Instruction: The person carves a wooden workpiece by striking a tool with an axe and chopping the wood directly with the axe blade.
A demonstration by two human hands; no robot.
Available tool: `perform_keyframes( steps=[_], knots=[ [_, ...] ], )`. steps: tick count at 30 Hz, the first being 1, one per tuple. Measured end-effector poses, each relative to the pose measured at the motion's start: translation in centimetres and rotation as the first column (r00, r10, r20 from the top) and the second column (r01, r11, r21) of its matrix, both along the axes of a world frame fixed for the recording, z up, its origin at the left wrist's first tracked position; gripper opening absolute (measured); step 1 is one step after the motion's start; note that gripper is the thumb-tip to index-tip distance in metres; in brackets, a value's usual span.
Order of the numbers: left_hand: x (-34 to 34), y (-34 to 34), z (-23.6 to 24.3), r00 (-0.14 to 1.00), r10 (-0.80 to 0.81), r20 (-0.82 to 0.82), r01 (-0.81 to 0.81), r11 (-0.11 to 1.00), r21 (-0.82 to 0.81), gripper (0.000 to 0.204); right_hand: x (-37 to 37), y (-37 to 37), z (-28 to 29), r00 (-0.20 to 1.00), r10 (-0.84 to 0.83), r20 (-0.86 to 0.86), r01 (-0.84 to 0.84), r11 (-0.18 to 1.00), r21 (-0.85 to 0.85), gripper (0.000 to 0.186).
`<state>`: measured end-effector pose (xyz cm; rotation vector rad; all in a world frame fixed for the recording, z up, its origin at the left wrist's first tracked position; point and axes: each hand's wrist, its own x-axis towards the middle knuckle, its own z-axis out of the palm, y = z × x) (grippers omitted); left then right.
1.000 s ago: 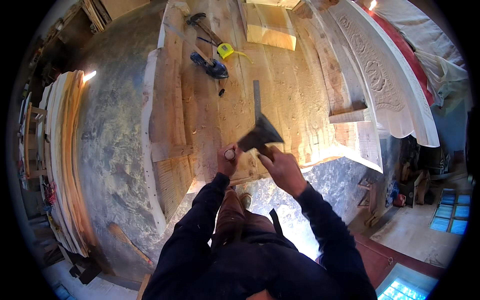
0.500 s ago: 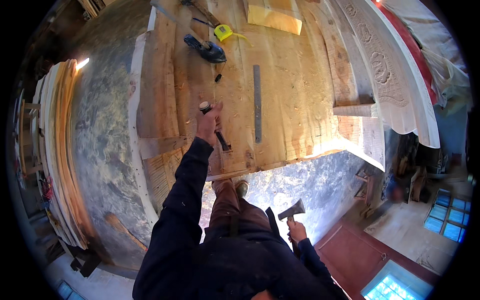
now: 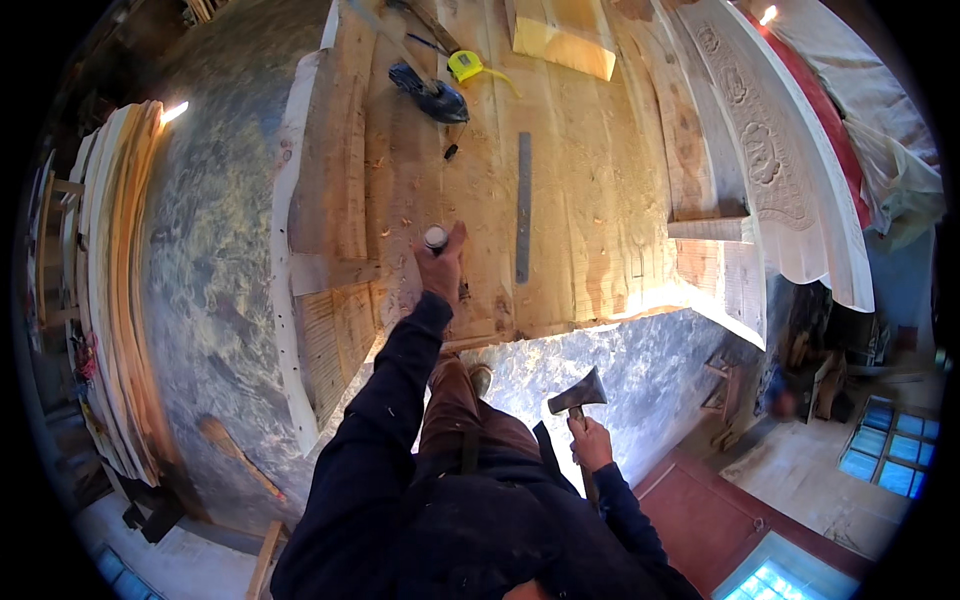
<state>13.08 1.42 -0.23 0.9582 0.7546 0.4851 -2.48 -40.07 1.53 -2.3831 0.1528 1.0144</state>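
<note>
Rough wooden planks form the workbench point(image 3: 600, 210), which fills the upper centre of the view above a mottled grey floor point(image 3: 210, 270). Wood chips and shavings are scattered over the boards.

Left hand point(image 3: 440, 268): extended forward from a dark sleeve onto the bench, at 12 o'clock from the person's body. The fingers are closed around a small chisel-like tool point(image 3: 436, 240) with a pale round end cap; the cap shows above the fist, and the lower part of the tool is hidden behind the hand. The tool sits over the near-centre boards, close to the bench's front edge.

Right hand point(image 3: 592, 443): lowered beside the body at about 4 o'clock from the left hand, clear of the bench. It is wrapped around the handle of a hatchet point(image 3: 578, 395), just below the head. The hatchet head points up, with its blade edge toward the bench.

Surrounding items:
- A long metal ruler point(image 3: 522, 205) lies flat at 2 o'clock from the left hand, just beside it, running away from the person.
- A yellow tape measure point(image 3: 464, 65) lies at 12 o'clock, far across the bench.
- A dark hand tool point(image 3: 432, 95) lies just beside the tape measure.
- A carved white panel point(image 3: 770, 150) rests along the bench's right side, at 2 o'clock.
- A stack of thin boards point(image 3: 110, 280) stands on edge at 9 o'clock, well apart from the bench.
</note>
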Motion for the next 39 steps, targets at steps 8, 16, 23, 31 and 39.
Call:
perform_keyframes(
  steps=[8, 16, 23, 31, 39],
  knots=[
    [-0.6, -3.4, 0.2, 0.997, 0.069, -0.028, -0.052, 0.916, 0.398, 0.042, 9.8, 11.8, 11.7, 0.949, -0.277, 0.153, 0.172, 0.858, 0.485, 0.026],
    [-3.3, -3.5, -0.4, 0.996, -0.014, 0.089, -0.031, 0.879, 0.475, 0.049, 14.7, 23.5, 27.7, 0.735, -0.372, 0.567, -0.325, 0.541, 0.776, 0.02],
    [-4.1, -5.7, -2.0, 0.985, 0.016, 0.17, -0.118, 0.782, 0.612, 0.022, 14.6, 23.7, 14.2, 0.489, 0.458, 0.743, -0.691, 0.723, 0.009, 0.03],
    [-4.8, -4.9, -0.7, 0.997, -0.028, 0.077, -0.025, 0.787, 0.616, 0.045, 13.0, 25.1, 24.0, 0.897, -0.214, 0.387, -0.182, 0.619, 0.764, 0.015],
    [-4.6, -6.0, -1.2, 0.991, -0.097, 0.088, 0.006, 0.704, 0.71, 0.04, 13.1, 23.1, 12.6, 0.549, 0.427, 0.719, -0.623, 0.782, 0.011, 0.03]
  ],
)
